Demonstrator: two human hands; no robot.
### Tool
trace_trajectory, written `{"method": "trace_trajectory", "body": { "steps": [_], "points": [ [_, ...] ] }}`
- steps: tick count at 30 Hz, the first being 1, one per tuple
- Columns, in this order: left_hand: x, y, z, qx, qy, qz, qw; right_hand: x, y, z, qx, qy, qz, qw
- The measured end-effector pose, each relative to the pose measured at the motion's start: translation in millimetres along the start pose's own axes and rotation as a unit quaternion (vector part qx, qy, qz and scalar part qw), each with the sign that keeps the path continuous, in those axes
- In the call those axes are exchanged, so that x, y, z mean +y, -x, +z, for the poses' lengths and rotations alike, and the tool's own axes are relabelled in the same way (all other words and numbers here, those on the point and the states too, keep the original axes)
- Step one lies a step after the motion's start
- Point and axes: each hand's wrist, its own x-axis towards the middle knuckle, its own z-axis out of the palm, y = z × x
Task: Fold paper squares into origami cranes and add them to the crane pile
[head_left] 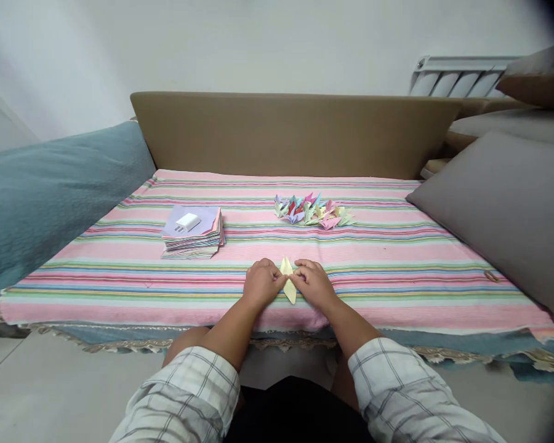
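Note:
Between my two hands lies a pale yellow folded origami paper (290, 294), a narrow diamond with split points at its far end. My left hand (262, 283) pinches its left edge with thumb and forefinger. On the opposite edge, my right hand (314, 284) is closed in the same way, its thumb meeting the left one near the middle. Beyond the hands, several folded paper cranes (308, 212) in mixed colours sit in a cluster. To the left stands a stack of coloured square paper (212, 240), with a white charger plug (188, 222) on top.
A striped cloth (120, 271) covers the seat under everything. Grey cushions (503, 215) crowd the right side, and a blue-green padded armrest (60, 197) slopes along the left. The brown backrest (281, 135) rises behind. A small brownish loop (492, 276) lies near the right cushion.

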Motion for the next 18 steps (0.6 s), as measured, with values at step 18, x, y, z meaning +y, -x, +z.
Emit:
{"method": "trace_trajectory", "body": {
  "steps": [18],
  "points": [
    [2.9, 4.1, 3.3, 0.027, -0.055, -0.007, 0.998, -9.8, -0.6, 4.9, 0.026, 0.038, 0.058, 0.997]
  ]
}}
